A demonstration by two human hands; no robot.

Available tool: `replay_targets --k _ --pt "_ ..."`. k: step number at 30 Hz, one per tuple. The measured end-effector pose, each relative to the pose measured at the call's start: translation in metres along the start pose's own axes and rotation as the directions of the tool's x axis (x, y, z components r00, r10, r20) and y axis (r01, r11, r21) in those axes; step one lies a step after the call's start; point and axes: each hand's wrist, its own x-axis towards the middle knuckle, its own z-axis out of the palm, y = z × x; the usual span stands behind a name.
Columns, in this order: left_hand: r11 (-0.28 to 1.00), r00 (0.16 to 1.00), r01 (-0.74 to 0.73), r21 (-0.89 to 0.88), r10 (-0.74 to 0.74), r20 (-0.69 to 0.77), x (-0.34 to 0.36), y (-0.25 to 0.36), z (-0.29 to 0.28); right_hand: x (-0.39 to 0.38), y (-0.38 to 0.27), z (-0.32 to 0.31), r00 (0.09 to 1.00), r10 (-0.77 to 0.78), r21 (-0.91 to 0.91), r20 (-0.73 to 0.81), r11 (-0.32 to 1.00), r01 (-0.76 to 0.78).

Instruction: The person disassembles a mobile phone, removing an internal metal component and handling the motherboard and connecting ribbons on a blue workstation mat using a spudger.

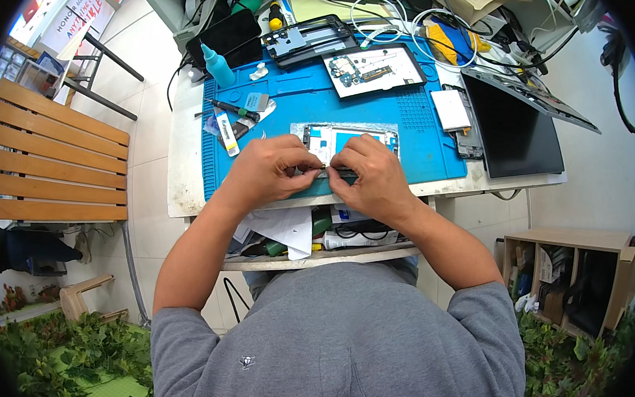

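- The opened phone body with a pale inner frame and blue patches [343,138] lies flat on the blue rubber work mat [294,96], its long axis running left to right across the bench [180,164].
- My left hand [267,171] curls over its near edge, fingertips pinching a small thin part I cannot make out.
- My right hand [371,172] meets it, pinching the same spot.
- The open drawer [322,256] below holds papers and tools.
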Motion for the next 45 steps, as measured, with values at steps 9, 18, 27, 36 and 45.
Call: replay_targets --k 9,18,27,36,45 --pt "0.984 0.998 -0.063 0.165 0.058 0.035 0.0 -0.002 0.001 -0.003 0.0 0.0 1.0 0.0 -0.006 0.009 1.0 0.0" --pt "0.986 0.998 -0.064 0.156 0.059 0.038 0.007 -0.001 0.001 -0.006 0.002 -0.001 1.0 -0.002 -0.001 0.002 1.0 0.002" --pt "0.881 0.98 -0.197 0.43 0.18 0.08 -0.003 0.01 0.002 -0.007 0.001 0.003 0.991 -0.131 -0.093 0.008 0.987 0.131" --pt "0.841 0.9 0.433 0.323 -0.423 -0.105 0.005 0.0 -0.073 -0.006 0.005 0.001 0.998 -0.054 -0.046 0.017 0.997 0.055" --pt "0.831 0.887 0.461 0.312 -0.427 -0.173 -0.014 -0.003 -0.061 -0.007 0.005 0.001 0.999 0.005 0.057 -0.054 0.998 -0.002"
